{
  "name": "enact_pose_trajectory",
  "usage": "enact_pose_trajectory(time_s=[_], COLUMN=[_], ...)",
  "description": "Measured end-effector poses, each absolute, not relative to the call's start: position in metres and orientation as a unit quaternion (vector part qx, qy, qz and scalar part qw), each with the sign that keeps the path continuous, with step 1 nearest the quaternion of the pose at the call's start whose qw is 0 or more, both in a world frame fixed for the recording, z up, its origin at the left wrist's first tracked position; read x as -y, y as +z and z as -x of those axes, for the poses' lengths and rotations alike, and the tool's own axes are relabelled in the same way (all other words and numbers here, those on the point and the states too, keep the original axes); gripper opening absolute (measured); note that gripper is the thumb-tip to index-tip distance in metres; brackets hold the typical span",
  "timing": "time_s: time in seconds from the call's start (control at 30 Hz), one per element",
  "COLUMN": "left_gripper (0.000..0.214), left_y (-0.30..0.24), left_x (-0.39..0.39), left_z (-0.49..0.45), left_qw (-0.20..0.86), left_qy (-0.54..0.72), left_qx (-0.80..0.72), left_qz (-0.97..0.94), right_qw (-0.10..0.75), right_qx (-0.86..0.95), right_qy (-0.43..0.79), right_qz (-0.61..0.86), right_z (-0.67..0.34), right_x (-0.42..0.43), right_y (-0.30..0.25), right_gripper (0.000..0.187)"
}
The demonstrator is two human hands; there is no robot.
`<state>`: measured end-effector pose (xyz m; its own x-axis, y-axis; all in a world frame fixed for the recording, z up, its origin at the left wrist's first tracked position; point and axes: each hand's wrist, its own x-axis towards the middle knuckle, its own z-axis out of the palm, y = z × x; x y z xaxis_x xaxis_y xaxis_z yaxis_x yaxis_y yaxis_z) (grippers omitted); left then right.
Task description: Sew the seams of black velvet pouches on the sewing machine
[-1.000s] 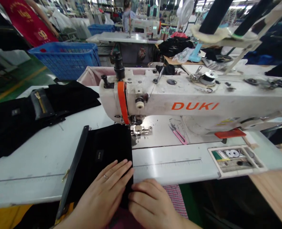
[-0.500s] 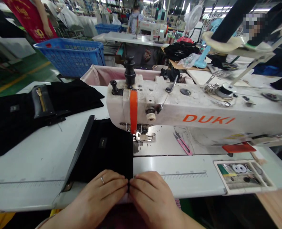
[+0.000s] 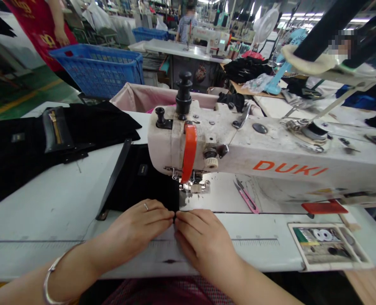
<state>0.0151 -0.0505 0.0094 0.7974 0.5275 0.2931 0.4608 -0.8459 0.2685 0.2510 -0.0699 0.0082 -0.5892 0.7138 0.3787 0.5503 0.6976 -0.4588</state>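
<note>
A black fabric piece [image 3: 133,182] with a small dark label [image 3: 142,170] lies left of the sewing machine's presser foot [image 3: 196,186], its right edge beside the foot. My left hand [image 3: 149,224], with a ring, pinches the near right corner of the cloth. Touching that same corner from the right, my right hand [image 3: 203,233] has its fingers closed at the edge. The fingertips of both hands nearly meet. A dark strip [image 3: 118,169] runs along the fabric's left side. The white sewing machine [image 3: 226,148] stands just beyond my hands.
Pink thread snips [image 3: 247,198] lie on the machine bed. At the right, a parts tray [image 3: 330,245] holds bobbins and needles. Another black piece with a zipper [image 3: 56,127] rests at the left. Behind are a blue basket [image 3: 101,67] and a person in red [image 3: 43,34].
Both hands have moved away from me toward the machine, carrying the black fabric forward. More of its far part is now behind the machine head. The view has shifted slightly.
</note>
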Motion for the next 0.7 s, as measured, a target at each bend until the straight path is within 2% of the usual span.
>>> enact_pose_trajectory(time_s=[0.27, 0.7], left_gripper=[0.03, 0.031], left_y=[0.004, -0.003], left_x=[0.016, -0.031], left_z=[-0.016, -0.014], left_qw=[0.03, 0.015], left_qy=[0.209, 0.216], left_qx=[-0.251, -0.319], left_qz=[-0.945, -0.923], right_qw=[0.194, 0.157], right_qx=[0.899, 0.88], right_qy=[0.108, 0.084], right_qz=[0.378, 0.44], right_z=[-0.25, -0.24], right_x=[0.037, 0.011], right_y=[0.013, 0.0], right_gripper=[0.019, 0.031])
